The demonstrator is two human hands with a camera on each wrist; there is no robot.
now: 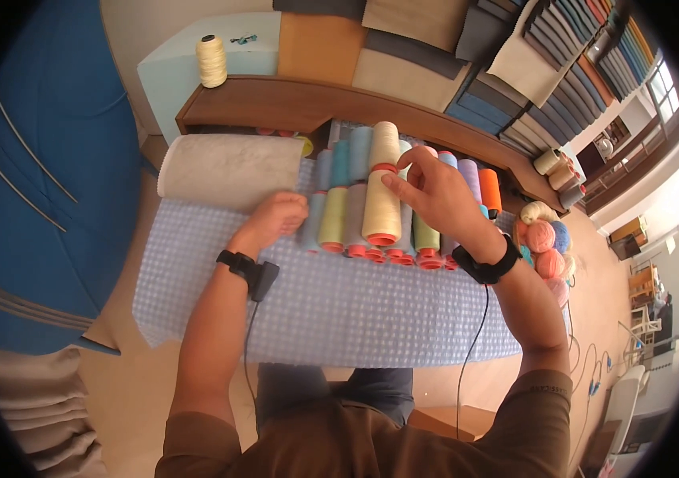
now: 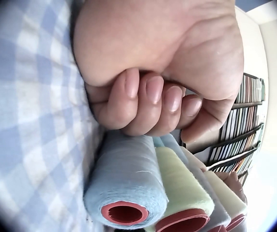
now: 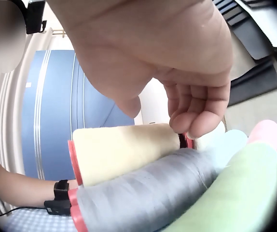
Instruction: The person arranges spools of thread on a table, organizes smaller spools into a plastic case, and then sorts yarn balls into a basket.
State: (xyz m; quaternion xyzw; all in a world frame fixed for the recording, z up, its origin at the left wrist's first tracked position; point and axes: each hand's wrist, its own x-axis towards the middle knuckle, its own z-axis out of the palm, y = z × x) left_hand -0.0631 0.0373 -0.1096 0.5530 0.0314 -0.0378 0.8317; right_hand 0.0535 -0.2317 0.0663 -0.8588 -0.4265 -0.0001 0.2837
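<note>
In the head view, my right hand (image 1: pixel 443 195) is over the front cream cone (image 1: pixel 382 209), which lies with its red base toward me. The right wrist view has the hand (image 3: pixel 153 53) above that cream cone (image 3: pixel 124 150), thumb apart from the bent fingers; the fingertips are at its narrow end, and contact is unclear. A second cream cone (image 1: pixel 385 145) lies behind it. My left hand (image 1: pixel 276 217) is on the checked cloth at the pile's left side, fingers curled into the palm around nothing. A light blue cone (image 2: pixel 126 183) lies beside those fingers in the left wrist view.
Grey, green, purple and orange (image 1: pixel 489 190) cones fill the rest of the pile. A rolled pale fabric (image 1: pixel 228 171) lies at the left on the checked cloth (image 1: pixel 355 311). Yarn balls (image 1: pixel 541 236) are at the right. A cream spool (image 1: pixel 212 62) stands behind, near a wooden ledge (image 1: pixel 308 97).
</note>
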